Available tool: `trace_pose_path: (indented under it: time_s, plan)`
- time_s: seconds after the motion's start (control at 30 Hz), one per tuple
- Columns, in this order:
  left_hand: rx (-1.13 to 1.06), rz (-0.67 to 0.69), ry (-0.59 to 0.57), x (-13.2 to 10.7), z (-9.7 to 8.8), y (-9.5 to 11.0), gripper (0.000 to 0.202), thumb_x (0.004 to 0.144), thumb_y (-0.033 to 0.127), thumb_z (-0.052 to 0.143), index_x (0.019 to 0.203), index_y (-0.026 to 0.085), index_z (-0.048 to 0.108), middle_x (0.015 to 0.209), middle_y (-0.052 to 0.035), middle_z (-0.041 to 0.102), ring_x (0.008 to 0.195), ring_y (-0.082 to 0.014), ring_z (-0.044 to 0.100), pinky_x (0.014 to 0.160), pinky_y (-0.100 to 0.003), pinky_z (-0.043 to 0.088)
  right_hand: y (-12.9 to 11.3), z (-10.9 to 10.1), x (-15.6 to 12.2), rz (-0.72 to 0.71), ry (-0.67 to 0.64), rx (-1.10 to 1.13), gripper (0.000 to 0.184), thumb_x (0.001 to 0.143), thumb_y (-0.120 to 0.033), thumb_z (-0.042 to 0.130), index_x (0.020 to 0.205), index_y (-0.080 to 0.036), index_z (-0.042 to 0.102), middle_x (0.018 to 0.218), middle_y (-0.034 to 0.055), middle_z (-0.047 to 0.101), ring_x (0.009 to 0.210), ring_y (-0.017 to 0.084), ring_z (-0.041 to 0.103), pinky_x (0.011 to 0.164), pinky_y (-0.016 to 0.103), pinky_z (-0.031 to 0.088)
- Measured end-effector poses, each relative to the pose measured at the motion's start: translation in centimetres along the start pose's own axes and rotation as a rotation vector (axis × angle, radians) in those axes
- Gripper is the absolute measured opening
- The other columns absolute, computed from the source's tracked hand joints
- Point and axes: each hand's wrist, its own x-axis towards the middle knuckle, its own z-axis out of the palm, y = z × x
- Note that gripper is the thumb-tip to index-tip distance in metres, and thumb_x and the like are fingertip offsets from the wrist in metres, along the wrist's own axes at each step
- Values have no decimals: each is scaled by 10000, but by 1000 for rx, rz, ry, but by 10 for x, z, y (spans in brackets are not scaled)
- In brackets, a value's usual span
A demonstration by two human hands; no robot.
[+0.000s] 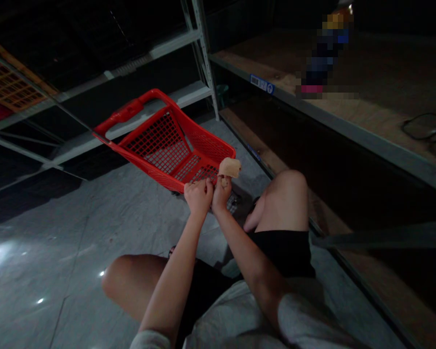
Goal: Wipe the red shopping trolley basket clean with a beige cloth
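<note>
The red basket (148, 168) stands on the grey floor (94, 228), in front of the person, and it has walls of open grid. Its handle (126, 110) is raised at the side away from the person, toward the left. Under its left edge, 1 dark wheel (175, 193) can be seen.

The 2 hands are at the near rim of the basket, just beside each other. The right hand (221, 192) has its fingers closed on a tan cloth (229, 167), so the grip is clamped on this cloth. The cloth is at the near right corner of the basket, and its bigger part stands out above the hand. The left hand (198, 196) has its fingers curled down at the near rim; I cannot tell whether it is clamped on the rim, on the cloth or on both. A little tan material shows by its knuckles.

On the near side of the basket are the person's 2 bent knees, with black shorts (283, 247). Behind the basket and to its left is a metal rack (174, 42), which bears an orange crate (22, 87). To the right of the basket is a rack with wooden boards (374, 121); on its upper board lie a black cable (423, 127) and 1 pixelated thing (325, 58). A blue and white label (261, 84) is on this board's edge.
</note>
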Motion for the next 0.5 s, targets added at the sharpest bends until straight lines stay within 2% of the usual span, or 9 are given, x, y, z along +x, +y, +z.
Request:
trace_pose_path:
  time_s: [0.07, 0.1, 0.17, 0.23, 0.3, 0.37, 0.43, 0.5]
  plan:
    - [-9, 0, 12, -3, -1, 1, 407, 996, 314, 426, 710, 194, 689, 707, -85, 731, 707, -209, 658, 764, -367, 357, -7, -5, 25, -107, 57, -46, 461, 913, -373, 413, 1289, -187, 603, 1461, 137, 564, 1453, 218, 431, 1264, 501, 277]
    - [-17, 8, 12, -4, -2, 3, 395, 988, 305, 438, 705, 193, 689, 702, -82, 730, 702, -206, 658, 761, -364, 351, -9, -9, 36, -166, 61, -67, 470, 906, -373, 418, 1294, -189, 610, 1506, 135, 526, 1488, 215, 386, 1280, 500, 236]
    - [-35, 32, 0, -5, -4, 5, 371, 977, 298, 454, 718, 192, 697, 710, -78, 734, 705, -204, 661, 758, -360, 343, -7, -18, 53, -236, 34, -83, 484, 907, -394, 416, 1295, -183, 617, 1565, 138, 464, 1518, 211, 345, 1277, 480, 245]
    - [-51, 53, -9, -6, -5, 6, 350, 972, 299, 464, 746, 192, 709, 732, -78, 743, 722, -206, 667, 761, -358, 339, 0, -29, 62, -209, 26, -68, 477, 907, -407, 410, 1267, -174, 617, 1542, 152, 484, 1491, 207, 388, 1237, 447, 328]
    - [-65, 66, -12, -6, -5, 5, 340, 969, 303, 469, 765, 192, 717, 750, -79, 750, 737, -209, 671, 764, -359, 338, 9, -38, 69, -110, 39, -50, 430, 901, -390, 396, 1199, -168, 612, 1389, 157, 608, 1366, 199, 520, 1140, 405, 445]
    - [-79, 82, -15, -7, -6, 1, 330, 962, 300, 472, 776, 193, 723, 768, -77, 758, 753, -210, 677, 763, -358, 338, 17, -46, 77, -28, 32, -45, 361, 899, -369, 377, 1097, -168, 603, 1124, 117, 713, 1121, 181, 647, 980, 349, 545]
    - [-86, 97, -18, -10, -7, -4, 327, 954, 298, 474, 776, 194, 727, 770, -74, 761, 753, -210, 678, 755, -359, 337, 22, -51, 85, -7, -4, -54, 313, 908, -360, 347, 995, -177, 585, 902, 62, 716, 881, 161, 669, 806, 302, 582]
    - [-90, 113, -17, -14, -8, -10, 335, 950, 301, 471, 763, 194, 727, 749, -70, 755, 737, -209, 672, 748, -362, 338, 26, -51, 85, -28, -37, -72, 320, 924, -347, 291, 945, -184, 566, 824, 44, 693, 780, 156, 652, 724, 292, 581]
